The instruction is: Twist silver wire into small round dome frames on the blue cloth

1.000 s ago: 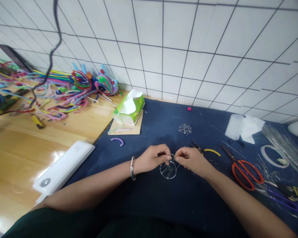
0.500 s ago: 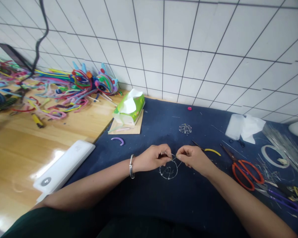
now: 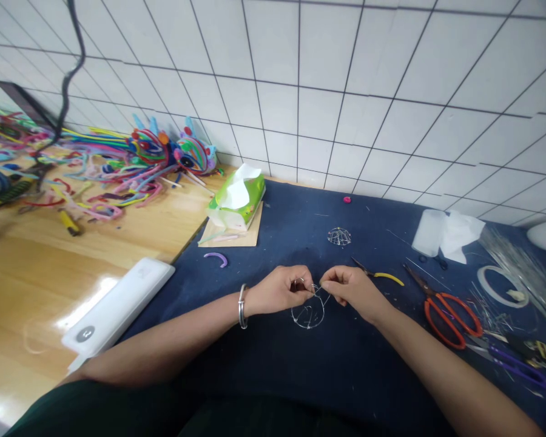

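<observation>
A small round frame of silvery wire (image 3: 308, 326) hangs between my two hands over the dark blue mat. My left hand (image 3: 286, 290), with a silver bracelet at the wrist, pinches the frame's upper left part. Thumb and finger of my right hand (image 3: 349, 289) are pressed together on a thin wire at the upper right of the frame. The fingertips of both hands are close together, and the exact wire ends are too small to tell. Beyond the hands, a domed wire mesh piece (image 3: 339, 237) lies on the mat.
Yellow-handled pliers (image 3: 389, 278), red-handled scissors (image 3: 452, 318) and a purple-handled tool (image 3: 519, 366) lie right, near a white ring (image 3: 503, 288) and loose wires. A green tissue pack (image 3: 239, 199), a white device (image 3: 118, 306) and colourful pipe cleaners (image 3: 113, 176) are left.
My right hand has shifted very slightly left, toward my left hand. Both hands keep their pinch, and the wire frame has barely moved.
</observation>
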Motion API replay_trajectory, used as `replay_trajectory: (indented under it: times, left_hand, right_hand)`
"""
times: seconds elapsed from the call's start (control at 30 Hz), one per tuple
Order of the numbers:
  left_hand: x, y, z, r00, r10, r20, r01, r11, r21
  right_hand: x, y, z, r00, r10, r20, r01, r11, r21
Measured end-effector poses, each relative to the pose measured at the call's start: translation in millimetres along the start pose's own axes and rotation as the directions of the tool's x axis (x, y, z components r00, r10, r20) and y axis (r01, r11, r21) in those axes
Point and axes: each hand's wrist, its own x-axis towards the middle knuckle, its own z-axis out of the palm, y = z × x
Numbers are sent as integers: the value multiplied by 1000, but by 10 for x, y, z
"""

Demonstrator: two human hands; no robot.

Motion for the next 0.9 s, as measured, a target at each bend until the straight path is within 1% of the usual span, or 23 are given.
replay_trajectory:
  times: [0.13,0.23,0.3,0.37,0.4,0.43,0.47,0.5,0.57,0.6,0.63,0.7,0.77,0.83,0.9]
  left_hand:
    - [-3,-22,26,1000,-15,14,15,999,-44]
    - [-9,-44,53,999,-52,15,53,993,-103]
    - [-12,-65,65,997,-75,5,75,987,-141]
    - [-12,-87,64,996,-85,-11,82,983,-165]
    - [-11,-97,59,996,-86,-18,82,982,-169]
    - [-11,-105,52,996,-85,-23,80,982,-168]
    - [-10,-111,45,996,-85,-26,80,983,-163]
    - [-9,-117,39,996,-86,-28,81,985,-154]
    - [-6,-127,32,996,-89,-31,84,988,-132]
    - [-6,-132,33,995,-91,-32,86,989,-121]
    - [-5,-136,37,995,-92,-36,87,990,-113]
    - [-5,-143,49,995,-89,-46,84,991,-102]
    - [-8,-145,61,995,-79,-58,73,993,-96]
    - [-12,-141,65,996,-67,-66,61,994,-88]
    - [-16,-133,61,996,-61,-66,56,995,-80]
  right_hand:
    - [25,36,38,1000,-10,3,10,998,56]
    - [33,7,30,1000,-6,4,6,999,35]
    - [12,-41,-30,1000,-21,-7,21,998,-58]
    - [-40,-80,-143,993,-92,-72,72,965,-253]
    - [-78,-82,-214,980,-159,-120,102,916,-387]
    - [-123,-67,-288,956,-241,-166,118,837,-534]
    - [-173,-32,-360,928,-319,-192,111,729,-675]
    - [-225,22,-425,901,-383,-201,79,603,-794]
    - [-325,171,-516,879,-430,-206,-36,371,-928]
    - [-369,252,-538,878,-431,-209,-86,287,-954]
    - [-405,326,-545,880,-427,-208,-121,222,-968]
    - [-448,437,-527,887,-421,-192,-151,129,-980]
    - [-454,489,-496,891,-426,-160,-144,70,-987]
    - [-434,506,-479,889,-440,-123,-119,37,-992]
    - [-411,517,-483,883,-461,-93,-87,34,-996]
